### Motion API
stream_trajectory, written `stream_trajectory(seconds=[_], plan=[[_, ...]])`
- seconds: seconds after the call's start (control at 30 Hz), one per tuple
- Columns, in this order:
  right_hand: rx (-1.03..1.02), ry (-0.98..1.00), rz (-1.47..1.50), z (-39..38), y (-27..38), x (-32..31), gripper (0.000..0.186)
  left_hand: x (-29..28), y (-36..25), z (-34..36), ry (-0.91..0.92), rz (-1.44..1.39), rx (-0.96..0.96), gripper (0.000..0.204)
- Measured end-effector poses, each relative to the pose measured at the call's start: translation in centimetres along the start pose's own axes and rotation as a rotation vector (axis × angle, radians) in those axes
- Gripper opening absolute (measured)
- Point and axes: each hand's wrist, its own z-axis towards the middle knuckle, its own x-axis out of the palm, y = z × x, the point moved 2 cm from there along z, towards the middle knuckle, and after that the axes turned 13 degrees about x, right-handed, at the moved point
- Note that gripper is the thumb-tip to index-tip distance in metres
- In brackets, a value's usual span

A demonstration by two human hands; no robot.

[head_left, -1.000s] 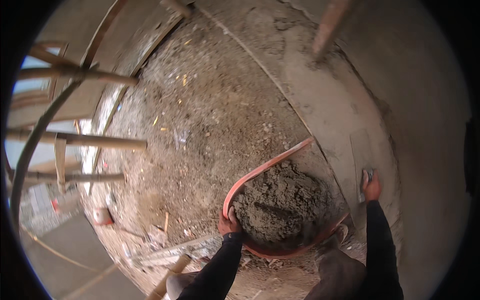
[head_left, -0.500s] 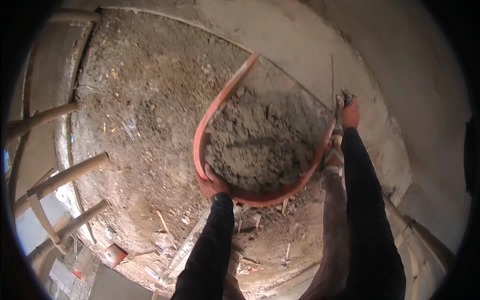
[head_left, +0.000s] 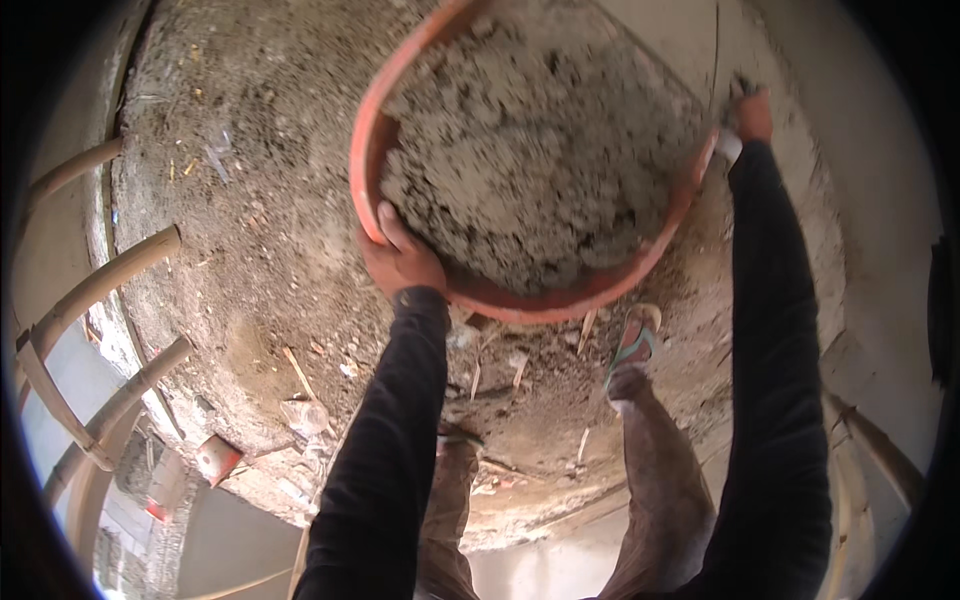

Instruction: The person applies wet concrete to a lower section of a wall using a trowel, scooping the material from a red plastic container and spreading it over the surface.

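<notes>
Gritty ground [head_left: 255, 270], our tub [head_left: 545, 308] of mortar [head_left: 540, 160] at upper centre.
Our left hand [head_left: 403, 262] pinches its rim [head_left: 362, 165], thumb inside, likely to steady it; at upper right, our right hand [head_left: 753, 114] wraps a trowel [head_left: 730, 147] just beside the rim, its blade hard to make out.

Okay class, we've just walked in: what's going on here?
A person's left hand grips an orange-red pan by its near-left edge; the pan holds a grey, mortar-like mix. The right hand, just past the pan's right edge, holds a tool whose shape is hard to make out. A sandalled foot is on the dirt ground.
</notes>
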Motion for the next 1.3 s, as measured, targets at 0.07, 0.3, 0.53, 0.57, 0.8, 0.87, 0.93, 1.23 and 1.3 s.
stream_trajectory(seconds=[0.07,0.3,0.53,0.57,0.8,0.87,0.93,1.23,1.3], plan=[[-0.059,-0.002,-0.039,1.3,-0.1,0.7,0.058,1.1,0.9,0.2,-0.004,-0.058,0.019,0.067],[-0.265,-0.633,-0.153,-10.0,1.8,-1.9,0.060,-0.5,-0.5,1.0,0.011,-0.182,0.057,0.072],[0.437,0.477,0.636,-31.6,1.4,-1.6,0.058,-0.6,-2.7,11.6,0.314,-0.136,0.352,0.054],[0.614,0.522,0.732,-32.3,2.0,-2.1,0.058,-0.8,-4.6,12.7,0.374,-0.077,0.395,0.050],[0.682,0.434,0.815,-32.4,3.6,-2.6,0.065,-0.2,-7.0,11.3,0.398,0.132,0.411,0.033],[0.712,0.421,0.800,-33.8,4.6,-2.7,0.067,-1.1,-5.6,11.0,0.416,0.106,0.390,0.032],[0.701,0.354,0.784,-35.0,5.0,-2.6,0.070,-1.5,-4.7,11.9,0.423,0.060,0.417,0.031],[0.263,0.338,0.541,-34.1,10.6,-4.5,0.061,-7.6,1.5,10.0,0.480,-0.089,0.478,0.026],[0.102,0.367,0.525,-32.6,11.1,-3.5,0.055,-10.0,2.6,9.9,0.423,-0.114,0.459,0.025]])
